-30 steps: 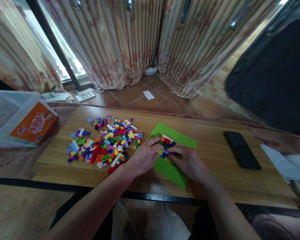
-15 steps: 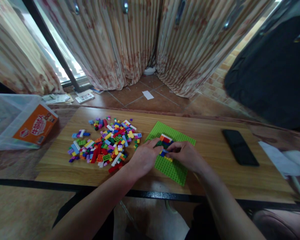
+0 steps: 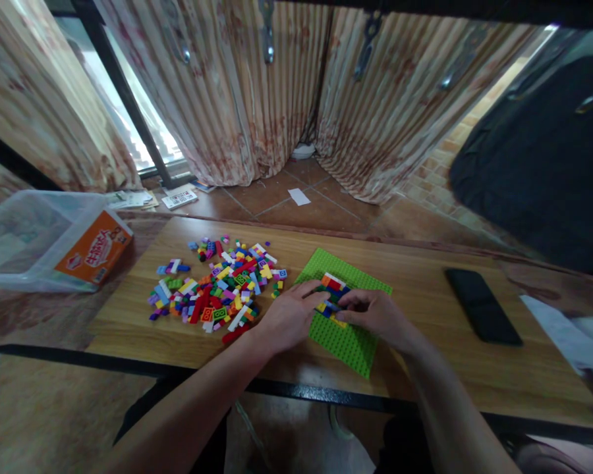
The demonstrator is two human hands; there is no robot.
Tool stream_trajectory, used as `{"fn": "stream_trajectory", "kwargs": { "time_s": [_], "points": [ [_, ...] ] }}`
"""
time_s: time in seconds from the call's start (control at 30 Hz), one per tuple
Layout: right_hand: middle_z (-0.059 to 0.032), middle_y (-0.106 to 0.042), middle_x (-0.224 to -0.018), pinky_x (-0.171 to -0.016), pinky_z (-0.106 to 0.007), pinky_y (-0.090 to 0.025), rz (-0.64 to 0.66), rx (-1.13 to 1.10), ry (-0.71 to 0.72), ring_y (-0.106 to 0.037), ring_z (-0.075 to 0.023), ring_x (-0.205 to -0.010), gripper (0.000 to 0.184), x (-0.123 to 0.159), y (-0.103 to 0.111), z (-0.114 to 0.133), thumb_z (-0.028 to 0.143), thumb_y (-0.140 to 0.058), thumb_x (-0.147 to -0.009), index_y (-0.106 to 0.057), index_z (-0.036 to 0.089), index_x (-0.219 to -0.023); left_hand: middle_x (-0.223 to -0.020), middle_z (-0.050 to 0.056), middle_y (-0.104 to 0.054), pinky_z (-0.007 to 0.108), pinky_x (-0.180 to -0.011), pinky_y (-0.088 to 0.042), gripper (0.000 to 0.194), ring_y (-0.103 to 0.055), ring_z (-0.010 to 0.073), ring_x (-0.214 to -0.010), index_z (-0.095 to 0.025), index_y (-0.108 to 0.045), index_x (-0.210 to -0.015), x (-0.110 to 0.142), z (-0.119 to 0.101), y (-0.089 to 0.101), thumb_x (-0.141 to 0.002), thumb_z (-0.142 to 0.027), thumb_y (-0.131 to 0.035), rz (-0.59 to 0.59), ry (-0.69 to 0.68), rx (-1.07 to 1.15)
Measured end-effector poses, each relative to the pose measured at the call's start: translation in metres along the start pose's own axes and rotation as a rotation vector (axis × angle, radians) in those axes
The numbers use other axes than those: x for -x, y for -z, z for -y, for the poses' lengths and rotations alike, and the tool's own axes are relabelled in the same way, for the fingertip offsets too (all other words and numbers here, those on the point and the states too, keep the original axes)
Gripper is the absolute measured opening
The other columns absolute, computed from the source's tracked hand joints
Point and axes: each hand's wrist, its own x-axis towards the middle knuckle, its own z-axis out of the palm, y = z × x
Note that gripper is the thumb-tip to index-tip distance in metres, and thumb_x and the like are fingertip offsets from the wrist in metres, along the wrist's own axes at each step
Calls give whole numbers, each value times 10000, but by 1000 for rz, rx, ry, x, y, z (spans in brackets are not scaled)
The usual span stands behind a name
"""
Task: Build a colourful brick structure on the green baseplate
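Observation:
A green studded baseplate (image 3: 348,345) lies slanted on the wooden table, with a small build of toy bricks (image 3: 333,284) on its middle. White, orange, red, blue and yellow pieces show in the build. My left hand (image 3: 291,313) grips the build from the left, its fingers hiding that side. From the right, my right hand (image 3: 379,316) has its thumb and curled fingers against the build's blue and yellow bricks. The exact pieces under the fingertips are partly hidden. A loose pile of toy bricks (image 3: 220,286) in many colours spreads left of the baseplate.
A clear plastic bin (image 3: 44,217) with an orange label stands at the table's left end. On the right lie a black phone (image 3: 481,306) and some white paper (image 3: 553,329). Curtains (image 3: 217,99) hang beyond the table's far edge.
The camera view has shifted, so everything sits a little lower and further right. My right fingers have shifted slightly along the build's right side; my left hand stays at the build.

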Motion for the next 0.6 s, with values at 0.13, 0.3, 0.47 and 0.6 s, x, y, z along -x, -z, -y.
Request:
{"fn": "stream_trajectory", "kwargs": {
  "time_s": [0.13,0.3,0.47,0.6],
  "points": [
    [-11,-706,-680,-577,-260,-478,-131,-178,-46,-616,-141,-604,244,0,7,3,422,-748,-689,-733,181,-727,-1378,109,-552,351,-1062,-484,509,-567,186,-1240,-171,-538,-1322,-2,4,10,-849,-15,-433,-48,21,86],
    [0,-659,-608,-544,-252,-463,-467,-232,-12,-574,-126,-557,243,-3,4,12,412,-723,-724,-717,170,-703,-1272,110,-632,366,-1024,-502,438,-616,186,-1152,-144,-589,-1244,-4,24,40,-849,-35,-434,-323,126,103],
    [-18,-704,-698,-575,-276,-503,-579,-190,72,-619,-154,-613,209,-3,-14,18,398,-713,-761,-728,190,-774,-1088,78,-711,328,-865,-555,312,-674,171,-919,-154,-658,-1120,0,54,75,-838,-114,-533,-656,353,128],
    [-21,-720,-782,-662,-304,-525,-489,18,240,-652,-172,-695,178,1,-39,32,381,-645,-849,-717,224,-807,-999,49,-732,233,-646,-545,302,-650,116,-701,-172,-679,-1059,5,71,93,-780,-113,-580,-875,510,313]
  ]
}}
